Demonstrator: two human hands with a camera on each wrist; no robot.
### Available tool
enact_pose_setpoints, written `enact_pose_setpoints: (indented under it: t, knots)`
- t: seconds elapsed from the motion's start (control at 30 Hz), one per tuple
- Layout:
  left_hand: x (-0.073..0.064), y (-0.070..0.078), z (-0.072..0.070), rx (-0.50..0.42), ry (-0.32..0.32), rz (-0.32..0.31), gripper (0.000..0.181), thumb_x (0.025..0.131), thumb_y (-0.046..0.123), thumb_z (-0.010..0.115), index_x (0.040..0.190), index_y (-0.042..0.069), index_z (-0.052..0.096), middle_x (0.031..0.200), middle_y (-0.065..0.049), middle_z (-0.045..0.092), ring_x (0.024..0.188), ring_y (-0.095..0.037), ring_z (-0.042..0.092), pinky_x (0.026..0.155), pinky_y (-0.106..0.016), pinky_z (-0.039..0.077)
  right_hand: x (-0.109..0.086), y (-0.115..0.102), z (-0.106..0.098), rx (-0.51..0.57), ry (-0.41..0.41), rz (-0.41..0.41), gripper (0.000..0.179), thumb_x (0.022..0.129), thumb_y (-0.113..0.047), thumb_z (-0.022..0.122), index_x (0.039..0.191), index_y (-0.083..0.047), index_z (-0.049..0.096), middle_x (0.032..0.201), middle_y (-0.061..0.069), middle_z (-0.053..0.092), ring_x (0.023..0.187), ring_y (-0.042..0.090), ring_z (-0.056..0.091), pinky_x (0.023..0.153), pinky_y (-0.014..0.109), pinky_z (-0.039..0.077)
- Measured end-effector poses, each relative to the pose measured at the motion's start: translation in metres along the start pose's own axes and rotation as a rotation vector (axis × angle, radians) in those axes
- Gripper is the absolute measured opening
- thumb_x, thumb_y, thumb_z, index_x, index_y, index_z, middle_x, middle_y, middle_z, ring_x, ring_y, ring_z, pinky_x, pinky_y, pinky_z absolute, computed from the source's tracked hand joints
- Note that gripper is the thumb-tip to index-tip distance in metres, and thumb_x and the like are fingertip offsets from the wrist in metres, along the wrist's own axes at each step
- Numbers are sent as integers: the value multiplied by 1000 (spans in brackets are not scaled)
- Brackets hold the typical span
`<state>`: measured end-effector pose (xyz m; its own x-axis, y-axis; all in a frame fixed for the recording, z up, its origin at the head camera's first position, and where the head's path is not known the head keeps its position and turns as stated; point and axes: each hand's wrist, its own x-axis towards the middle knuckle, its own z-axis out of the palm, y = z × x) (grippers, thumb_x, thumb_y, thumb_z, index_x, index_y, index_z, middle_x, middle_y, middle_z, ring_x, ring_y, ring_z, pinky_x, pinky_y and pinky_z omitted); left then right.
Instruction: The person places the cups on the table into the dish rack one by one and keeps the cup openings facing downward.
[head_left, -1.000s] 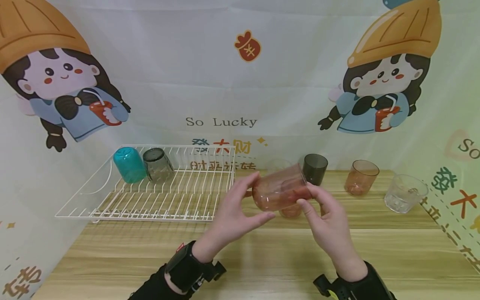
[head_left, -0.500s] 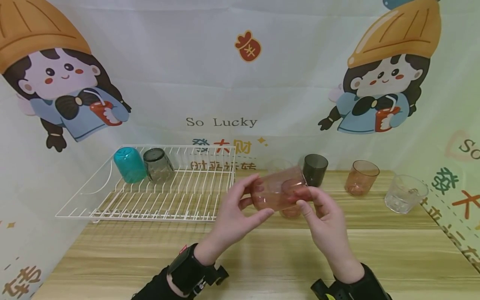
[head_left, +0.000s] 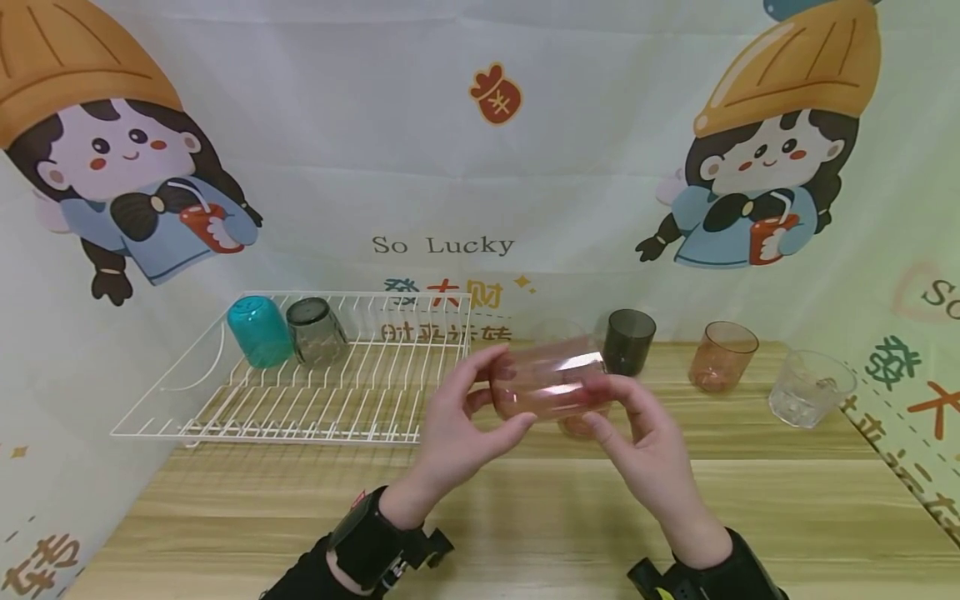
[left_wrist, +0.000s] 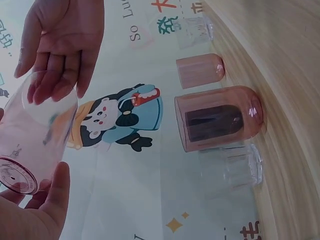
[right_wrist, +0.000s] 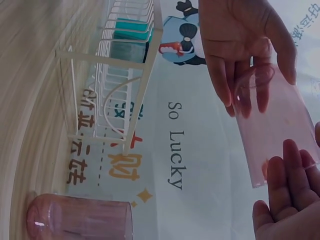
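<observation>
A pink see-through drinking glass point(head_left: 543, 385) lies almost level in the air, base to the left and mouth to the right. My left hand point(head_left: 461, 421) holds its base end, thumb below and fingers behind. At the mouth end my right hand point(head_left: 648, 446) holds the rim between fingers and thumb. In the left wrist view the round base of the pink glass point(left_wrist: 17, 175) faces the camera. The right wrist view shows the same glass point(right_wrist: 275, 120) between both hands. Behind it in the head view stands another pink glass, mostly hidden.
A white wire dish rack point(head_left: 300, 435) stands at left, with an upside-down teal glass point(head_left: 259, 332) and a grey glass point(head_left: 315, 333) inside. Behind and right of my hands stand a dark glass point(head_left: 630, 342), a small pink glass point(head_left: 723, 357) and a clear glass point(head_left: 812, 390).
The held pink glass has shifted slightly left and turned closer to level, now showing bright reflections. Both hands have moved a little left with it. The other glasses stay put.
</observation>
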<state>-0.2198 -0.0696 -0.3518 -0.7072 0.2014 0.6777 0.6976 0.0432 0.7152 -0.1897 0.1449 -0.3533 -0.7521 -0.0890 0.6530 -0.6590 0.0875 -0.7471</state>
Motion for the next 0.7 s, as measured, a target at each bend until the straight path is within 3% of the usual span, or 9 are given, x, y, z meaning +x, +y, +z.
enact_pose_setpoints:
  t: [0.33,0.7]
  knots:
    - [4,4,-11,55,-2,46,71,73,-2,82,137,1,51,122,-16,56,107,-27,56,84,-34,57,0,-1,-8,-64,-27,3,46,85,16,64,130,5,57,131,-3,62,128,14,49,109,23,34]
    - [8,7,-27,123,15,66,71,73,0,81,137,-1,50,118,-13,57,97,-27,57,83,-32,57,1,1,-13,-85,-45,-36,54,83,18,66,133,2,56,132,3,61,127,15,50,109,23,33]
